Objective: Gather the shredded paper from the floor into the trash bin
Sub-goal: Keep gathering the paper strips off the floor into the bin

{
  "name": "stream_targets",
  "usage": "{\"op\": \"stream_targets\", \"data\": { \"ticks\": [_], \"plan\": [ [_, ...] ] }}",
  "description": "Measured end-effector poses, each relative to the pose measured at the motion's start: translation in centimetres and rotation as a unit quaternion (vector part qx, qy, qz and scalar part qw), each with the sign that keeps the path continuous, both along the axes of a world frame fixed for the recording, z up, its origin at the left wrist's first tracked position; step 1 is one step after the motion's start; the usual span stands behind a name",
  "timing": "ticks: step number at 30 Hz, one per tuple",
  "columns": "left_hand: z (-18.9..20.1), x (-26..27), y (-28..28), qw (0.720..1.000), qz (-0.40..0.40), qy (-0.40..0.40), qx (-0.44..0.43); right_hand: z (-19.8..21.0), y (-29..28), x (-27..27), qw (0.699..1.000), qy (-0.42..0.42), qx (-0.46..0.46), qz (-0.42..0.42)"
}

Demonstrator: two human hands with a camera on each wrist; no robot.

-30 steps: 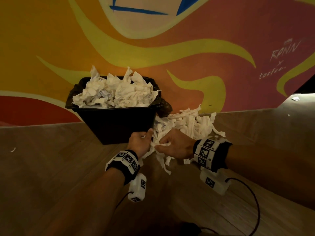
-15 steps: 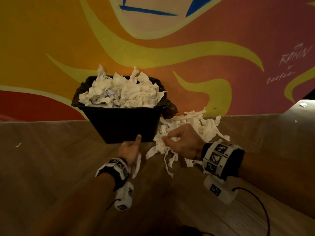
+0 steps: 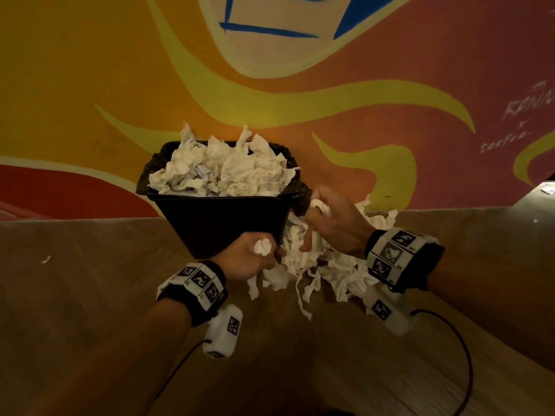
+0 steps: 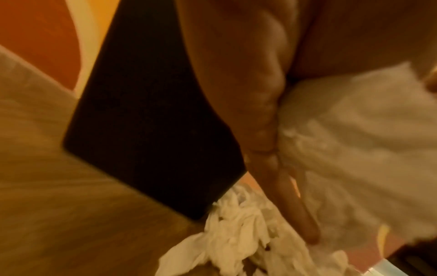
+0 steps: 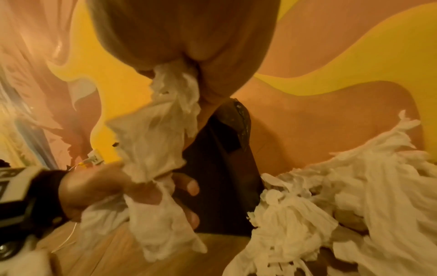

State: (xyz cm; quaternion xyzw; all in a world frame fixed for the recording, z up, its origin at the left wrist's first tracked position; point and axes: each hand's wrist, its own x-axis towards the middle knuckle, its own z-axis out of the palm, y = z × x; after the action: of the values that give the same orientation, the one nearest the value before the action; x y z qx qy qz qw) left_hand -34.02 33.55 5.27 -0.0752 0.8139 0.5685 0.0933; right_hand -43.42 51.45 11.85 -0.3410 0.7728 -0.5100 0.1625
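Observation:
A black trash bin (image 3: 222,223) stands against the wall, heaped with crumpled white paper (image 3: 222,172). A pile of shredded paper (image 3: 333,274) lies on the wooden floor at the bin's right foot. My left hand (image 3: 259,252) is in front of the bin's lower right corner and grips a wad of shreds, with strips trailing below it. My right hand (image 3: 319,216) is higher, beside the bin's right rim, gripping a bunch of strips that hang down (image 5: 163,115). The right wrist view shows the left hand (image 5: 106,186) clenched round paper, with the bin (image 5: 220,177) behind it.
The painted wall (image 3: 300,100) rises right behind the bin. A small paper scrap (image 3: 45,259) lies on the floor far left, another scrap (image 3: 548,190) far right. Black cables (image 3: 456,355) trail from the wrist cameras over the floor.
Both hands have risen from the pile with paper in them. The left hand, open half a second ago, now grips a wad. The right hand has lifted toward the bin's right rim.

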Motion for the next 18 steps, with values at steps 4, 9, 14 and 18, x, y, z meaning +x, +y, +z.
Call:
{"op": "stream_targets", "data": {
  "ticks": [4,9,14,18],
  "plan": [
    [4.3,-0.6,-0.1,0.997,-0.040,-0.018,0.059,1.9,-0.9,-0.2,0.998,-0.020,-0.056,0.010],
    [10.1,-1.8,-1.4,0.995,-0.098,0.028,-0.013,5.2,-3.0,-1.4,0.997,0.045,-0.063,0.030],
    [15.9,-3.0,-3.4,0.975,-0.123,0.068,-0.171,7.9,-5.8,-3.2,0.995,0.082,-0.046,-0.022],
    [18.2,-3.6,-6.7,0.958,-0.061,0.093,-0.264,9.0,-8.7,-4.4,0.995,0.077,-0.054,-0.042]
  ]
}}
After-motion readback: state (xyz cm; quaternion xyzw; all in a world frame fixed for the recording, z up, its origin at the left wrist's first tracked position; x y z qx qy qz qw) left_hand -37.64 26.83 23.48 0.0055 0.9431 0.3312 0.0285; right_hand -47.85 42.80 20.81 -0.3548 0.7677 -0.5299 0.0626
